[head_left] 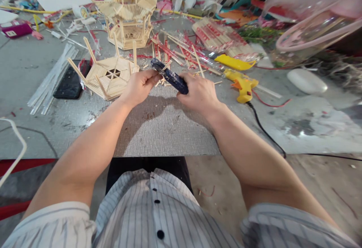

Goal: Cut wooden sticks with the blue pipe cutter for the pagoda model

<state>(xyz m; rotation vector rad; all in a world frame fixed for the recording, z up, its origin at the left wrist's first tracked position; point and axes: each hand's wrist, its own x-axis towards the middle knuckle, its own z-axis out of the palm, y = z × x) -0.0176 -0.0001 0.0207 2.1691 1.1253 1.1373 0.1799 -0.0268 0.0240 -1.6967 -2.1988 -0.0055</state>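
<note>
Pliers (pixel 174 79) (poss. cutters, can't tell) sit at ctr. of frame, w/ my R hand (pixel 199 89) closed round the handles. My L hand (pixel 140 85) has its fingertips pinched, seemingly on a short wooden stick (pixel 167 65) lying across the tool's head. Step in hand, I'd judge: lining the stick up for a cut. Any squeeze calls for a steady stick & L fingertips clear of the blades; exact bite pt. is hidden from me. Hexagonal stick frame (pixel 96 75) w/ upright posts rests on the table (pixel 169 134) just L of the hands, yellow glue gun (pixel 240 78) R of ctr., stick tower (pixel 130 10) top ctr.-left.
</note>
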